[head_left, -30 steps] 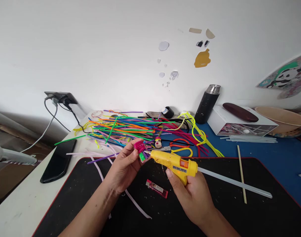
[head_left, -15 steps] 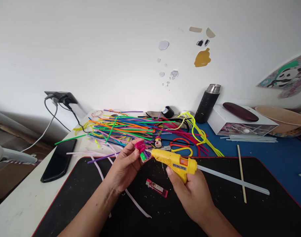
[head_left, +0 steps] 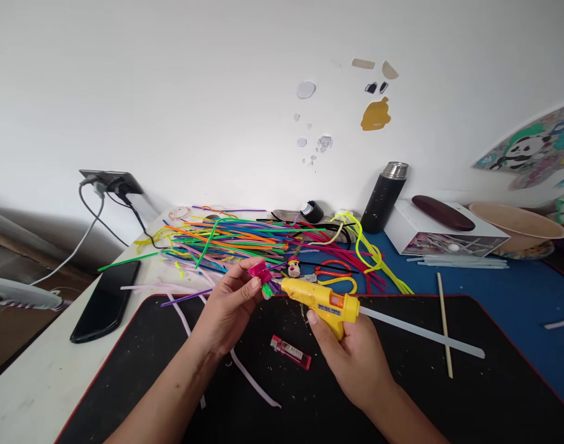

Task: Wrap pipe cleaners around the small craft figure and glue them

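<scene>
Between the thumb and fingers of my left hand [head_left: 229,305] is a small pipe cleaner piece [head_left: 260,272], magenta on top with green and purple below. My right hand [head_left: 363,351] grips a yellow hot glue gun [head_left: 316,297] by its handle. The gun's nozzle points left, right at the piece; whether it touches cannot be made out. A long translucent glue stick [head_left: 421,332] juts from the gun's rear. Under the hands, a red lighter [head_left: 290,352] lies on the black mat [head_left: 245,413].
Behind the hands spreads a heap of coloured pipe cleaners [head_left: 236,240], with a small figure head [head_left: 294,266] at its edge. A phone [head_left: 106,302] lies left. Toward the right are a wooden stick [head_left: 445,324], a black thermos [head_left: 384,197] and a white drawer box [head_left: 443,231].
My left hand has turned the pipe cleaner piece, so its magenta part shows more edge-on and less green and purple shows. The whole view has shifted slightly.
</scene>
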A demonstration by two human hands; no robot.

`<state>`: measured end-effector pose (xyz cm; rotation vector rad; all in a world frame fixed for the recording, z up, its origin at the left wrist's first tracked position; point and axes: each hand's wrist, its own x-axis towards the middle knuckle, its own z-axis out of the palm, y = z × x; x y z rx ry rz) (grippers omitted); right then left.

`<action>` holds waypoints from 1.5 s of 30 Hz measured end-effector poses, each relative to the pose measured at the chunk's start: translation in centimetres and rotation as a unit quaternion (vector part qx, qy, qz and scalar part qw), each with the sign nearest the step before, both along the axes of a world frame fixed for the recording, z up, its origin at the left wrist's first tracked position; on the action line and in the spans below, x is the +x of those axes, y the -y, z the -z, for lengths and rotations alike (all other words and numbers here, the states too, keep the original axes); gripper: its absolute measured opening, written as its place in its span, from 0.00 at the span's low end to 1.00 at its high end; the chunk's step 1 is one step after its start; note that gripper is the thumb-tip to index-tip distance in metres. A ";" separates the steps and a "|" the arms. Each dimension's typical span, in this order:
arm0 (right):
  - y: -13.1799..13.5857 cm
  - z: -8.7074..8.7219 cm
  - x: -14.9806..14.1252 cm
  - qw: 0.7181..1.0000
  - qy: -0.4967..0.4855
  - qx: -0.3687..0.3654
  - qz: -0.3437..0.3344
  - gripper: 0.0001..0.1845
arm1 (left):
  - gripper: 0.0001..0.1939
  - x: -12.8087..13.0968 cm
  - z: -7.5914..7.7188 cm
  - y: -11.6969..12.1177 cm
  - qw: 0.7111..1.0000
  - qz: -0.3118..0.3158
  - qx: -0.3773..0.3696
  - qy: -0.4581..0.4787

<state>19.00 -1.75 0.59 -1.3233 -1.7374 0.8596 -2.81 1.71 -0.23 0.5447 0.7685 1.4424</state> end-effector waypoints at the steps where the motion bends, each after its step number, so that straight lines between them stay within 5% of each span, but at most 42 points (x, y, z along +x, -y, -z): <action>1: 0.1 0.2 0.0 1.000 -0.004 -0.007 0.003 0.21 | 0.22 -0.2 0.0 -0.1 1.000 -0.007 0.002 -0.003; 6: 0.0 0.7 -0.5 0.992 -0.097 -0.079 0.027 0.25 | 0.22 -1.1 -0.3 -0.9 0.998 -0.063 0.006 0.007; 10: -1.4 0.8 -0.6 0.939 -0.284 -0.189 0.037 0.30 | 0.24 -1.2 -0.4 -1.2 0.997 -0.069 0.003 0.024; 14: -3.3 0.9 0.1 0.886 -0.409 -0.177 0.125 0.31 | 0.23 -0.7 -0.2 -1.1 0.998 -0.059 -0.003 0.038; 19: -3.6 1.1 0.9 0.864 -0.434 -0.196 0.165 0.32 | 0.21 0.2 0.1 -0.7 0.998 -0.023 -0.010 0.053; 34: -3.5 2.2 3.8 0.901 -0.316 -0.243 0.171 0.36 | 0.21 1.0 -0.5 0.4 0.996 0.049 0.003 0.075; 45: -2.8 3.1 6.8 0.966 -0.061 -0.206 0.143 0.25 | 0.20 1.2 -0.6 0.5 0.996 0.060 0.008 0.068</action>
